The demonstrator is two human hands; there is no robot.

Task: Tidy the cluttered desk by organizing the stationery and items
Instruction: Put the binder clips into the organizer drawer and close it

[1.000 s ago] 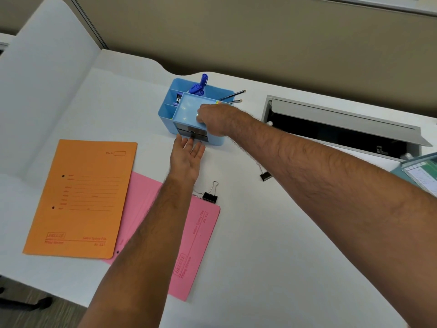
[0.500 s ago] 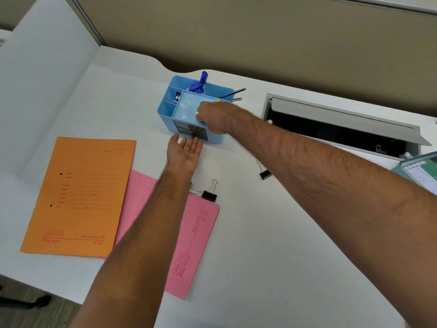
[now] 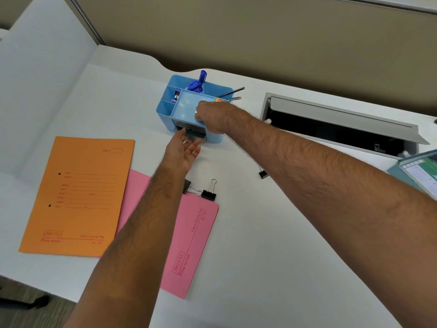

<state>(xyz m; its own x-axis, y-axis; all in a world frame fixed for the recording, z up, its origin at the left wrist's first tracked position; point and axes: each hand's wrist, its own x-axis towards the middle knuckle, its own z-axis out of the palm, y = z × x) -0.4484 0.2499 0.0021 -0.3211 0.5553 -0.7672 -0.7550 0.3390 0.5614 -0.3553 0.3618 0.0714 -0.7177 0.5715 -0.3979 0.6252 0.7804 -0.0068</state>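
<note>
A light blue desk organizer (image 3: 165, 107) stands on the white desk (image 3: 260, 233), holding blue pens (image 3: 197, 84) and two pencils (image 3: 230, 92). My right hand (image 3: 210, 114) rests on the organizer's front tray edge and grips it. My left hand (image 3: 185, 147) lies with its fingers apart just before the dark drawer opening (image 3: 189, 131), fingertips at it, holding nothing. Two black binder clips (image 3: 209, 194) lie near my left forearm; a third binder clip (image 3: 263, 174) shows under my right arm. An orange folder (image 3: 78, 195) overlaps a pink folder (image 3: 194, 242).
A grey cable hatch (image 3: 343, 119) stands open at the back right. A green-teal object (image 3: 418, 169) sits at the right edge. A white partition (image 3: 42, 79) rises on the left, a beige wall behind. The desk's front edge runs across the lower left.
My left hand has turned and lifted slightly, fingertips now at the drawer opening. The right hand stays on the organizer. A second clip now shows beside my left forearm.
</note>
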